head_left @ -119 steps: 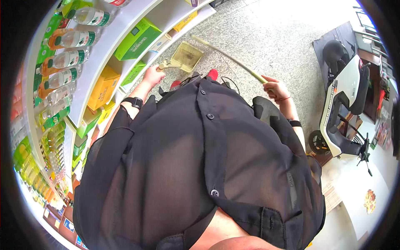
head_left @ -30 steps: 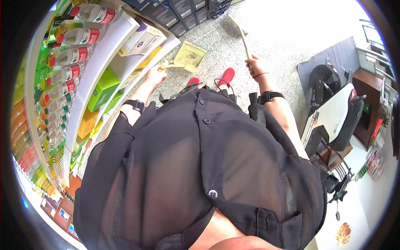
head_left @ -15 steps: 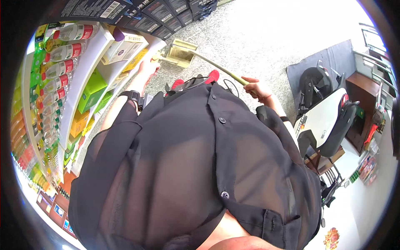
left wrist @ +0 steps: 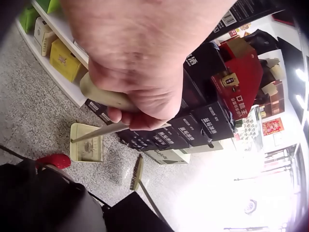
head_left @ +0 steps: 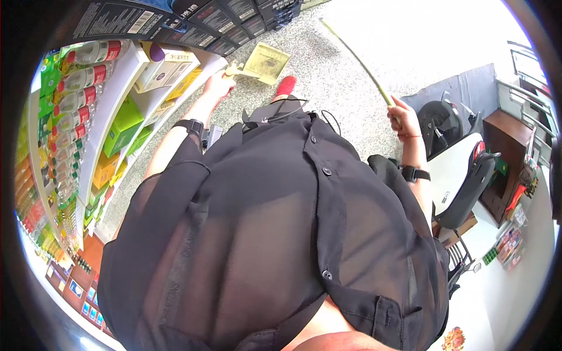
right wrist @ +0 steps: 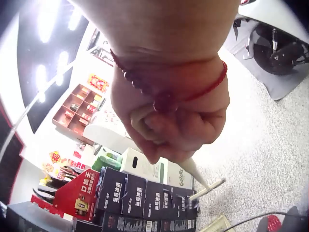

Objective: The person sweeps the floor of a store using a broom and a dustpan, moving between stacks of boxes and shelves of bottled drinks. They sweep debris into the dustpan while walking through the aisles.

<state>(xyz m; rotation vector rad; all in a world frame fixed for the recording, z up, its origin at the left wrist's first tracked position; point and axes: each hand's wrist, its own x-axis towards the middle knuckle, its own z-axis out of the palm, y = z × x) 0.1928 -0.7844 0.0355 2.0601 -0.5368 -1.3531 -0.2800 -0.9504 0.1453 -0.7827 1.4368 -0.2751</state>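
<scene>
Speckled grey floor (head_left: 345, 76); on it, pale yellow dustpan (head_left: 267, 63), red shoe (head_left: 285, 86), stacked dark boxes (left wrist: 186, 131), grey mat (head_left: 473, 81).

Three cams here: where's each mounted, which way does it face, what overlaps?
Head: worn on the head, facing forward and down over the black shirt, both forearms, left hand, right hand and a red shoe.
Left wrist: looks past the left hand's grip on the dustpan toward floor and dark boxes; shoe visible.
Right wrist: looks past the right hand, with its red bracelet, along the broom.
Shared: both wrist views show broom head, dustpan and boxes.
</scene>
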